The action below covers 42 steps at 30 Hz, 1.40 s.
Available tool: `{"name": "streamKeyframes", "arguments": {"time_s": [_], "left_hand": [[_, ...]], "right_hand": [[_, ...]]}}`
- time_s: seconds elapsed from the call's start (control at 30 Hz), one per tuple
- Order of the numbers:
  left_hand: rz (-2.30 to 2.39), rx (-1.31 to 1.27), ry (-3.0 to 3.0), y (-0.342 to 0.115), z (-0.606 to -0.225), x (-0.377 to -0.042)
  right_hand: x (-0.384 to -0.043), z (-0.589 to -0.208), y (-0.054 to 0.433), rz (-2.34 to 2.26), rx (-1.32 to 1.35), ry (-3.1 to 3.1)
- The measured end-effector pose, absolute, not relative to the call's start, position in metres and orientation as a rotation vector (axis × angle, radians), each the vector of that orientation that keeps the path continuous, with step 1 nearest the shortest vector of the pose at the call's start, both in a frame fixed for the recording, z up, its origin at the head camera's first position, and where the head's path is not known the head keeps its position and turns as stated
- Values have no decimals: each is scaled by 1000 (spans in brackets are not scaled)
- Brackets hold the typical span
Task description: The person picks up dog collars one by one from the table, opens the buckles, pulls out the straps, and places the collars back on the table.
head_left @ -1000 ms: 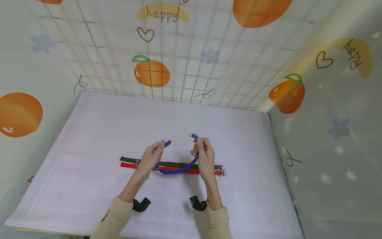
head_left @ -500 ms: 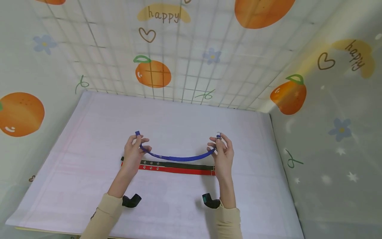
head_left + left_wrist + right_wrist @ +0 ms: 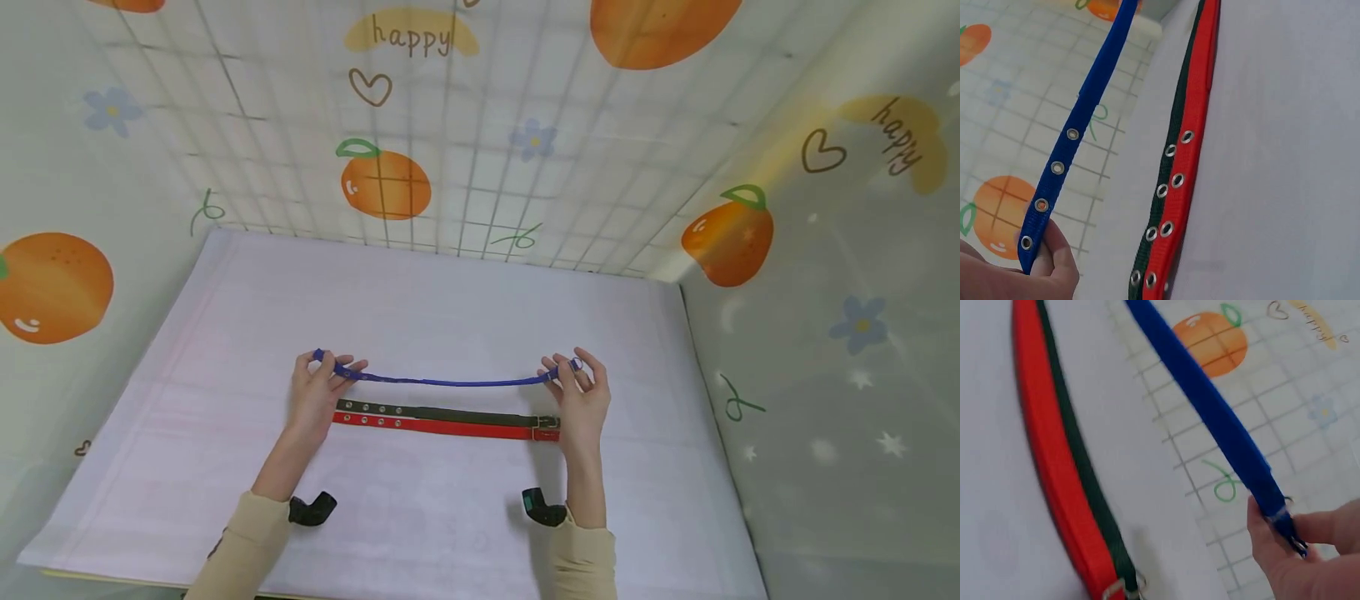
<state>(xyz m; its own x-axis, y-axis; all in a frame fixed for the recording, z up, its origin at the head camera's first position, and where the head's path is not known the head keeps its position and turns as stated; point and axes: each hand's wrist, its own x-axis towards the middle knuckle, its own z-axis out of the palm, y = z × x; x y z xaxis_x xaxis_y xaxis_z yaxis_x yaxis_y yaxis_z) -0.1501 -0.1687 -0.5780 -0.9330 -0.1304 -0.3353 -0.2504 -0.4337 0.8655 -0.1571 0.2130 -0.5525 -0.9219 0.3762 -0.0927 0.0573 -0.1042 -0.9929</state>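
A blue pet collar (image 3: pixel 457 383) is stretched nearly straight between my two hands, beyond two collars lying on the table. My left hand (image 3: pixel 311 392) pinches its tip, and metal eyelets show along that end in the left wrist view. At the buckle end, my right hand (image 3: pixel 583 408) pinches the strap beside the small metal ring. A dark green collar (image 3: pixel 465 415) and a red collar (image 3: pixel 465 429) lie side by side, eyelets to the left and buckles to the right. Both hands cover parts of their outer ends in the head view.
The white table (image 3: pixel 420 533) stands against a wall sheet (image 3: pixel 480 100) printed with oranges and hearts, with a wire grid showing. Black wrist cameras (image 3: pixel 313 508) jut inward from both wrists. A grey printed sheet (image 3: pixel 847 467) closes off the right side.
My hands have moved apart, left hand leftward and right hand rightward. The blue collar went from a sagging loop to nearly straight. The green and red collars stay in place.
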Motion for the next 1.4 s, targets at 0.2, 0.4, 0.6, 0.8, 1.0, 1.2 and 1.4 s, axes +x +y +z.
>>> {"name": "streamKeyframes", "arguments": {"time_s": [0.2,0.4,0.6,0.8,1.0,1.2,1.4], "left_hand": [[2369,-527,1881,-180,-580,-142],[1885,-481,2394,-193,-583,-137],[1558,-392,2713,-201,-587,-137],[1414,-248,2780,-211,-586,-139],[1271,-248,2785,-216,-585,-141],[1220,-299,2826,-219,-586,-140],[1195,-336,2831,-220,-587,-142]], "right_hand": [[-156,-553,225,1917,-649,-2178],[-152,-559,236,1638,-737,-2493],[-152,-565,244,1399,-704,-2708],[-151,-568,245,1304,-683,-2787],[-150,-573,244,1249,-657,-2856],[-150,-576,243,1216,-617,-2901],[-151,-577,243,1176,-566,-2921]]}}
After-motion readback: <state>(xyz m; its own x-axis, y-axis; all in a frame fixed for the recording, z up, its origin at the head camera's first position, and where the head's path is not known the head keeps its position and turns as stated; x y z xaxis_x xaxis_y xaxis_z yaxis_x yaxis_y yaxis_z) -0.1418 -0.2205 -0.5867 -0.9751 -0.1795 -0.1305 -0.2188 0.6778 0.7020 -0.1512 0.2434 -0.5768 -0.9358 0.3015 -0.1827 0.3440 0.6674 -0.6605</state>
